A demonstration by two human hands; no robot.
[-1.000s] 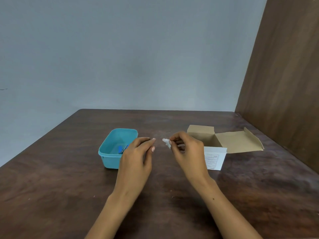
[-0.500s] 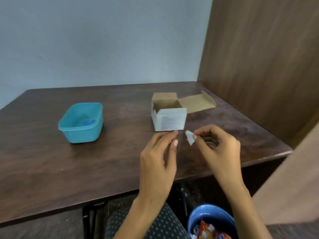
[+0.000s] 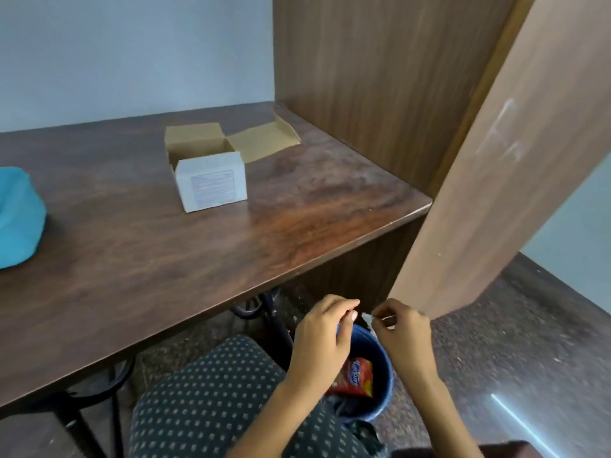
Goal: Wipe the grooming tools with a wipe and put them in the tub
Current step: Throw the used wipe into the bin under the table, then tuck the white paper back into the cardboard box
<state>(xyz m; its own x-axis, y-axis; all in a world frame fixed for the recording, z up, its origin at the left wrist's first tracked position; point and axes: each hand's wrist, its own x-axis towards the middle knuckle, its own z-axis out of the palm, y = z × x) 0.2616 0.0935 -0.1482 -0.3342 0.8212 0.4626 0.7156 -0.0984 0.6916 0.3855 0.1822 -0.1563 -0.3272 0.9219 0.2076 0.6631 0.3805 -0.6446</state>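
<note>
Fingers (image 3: 380, 317) of the right hand (image 3: 401, 328) pinch a small white wipe (image 3: 367, 317) above the blue bin (image 3: 380, 365); the left hand (image 3: 322, 328) is loosely curled, seemingly empty. Light and limp, the wipe needs only an edge pinch. At the surface's (image 3: 165, 233) left edge sits the teal tub (image 3: 20, 216)

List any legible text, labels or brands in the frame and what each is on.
White label panel on the open cardboard box: several lines of small print, too blurred to read.
Red snack wrapper in the blue bin: a blue oval logo with white lettering, smeared, not readable for sure.
Pale scrawl on the wooden side panel: faint chalk-like marks, no letters that can be made out.
Nothing else carries text.
</note>
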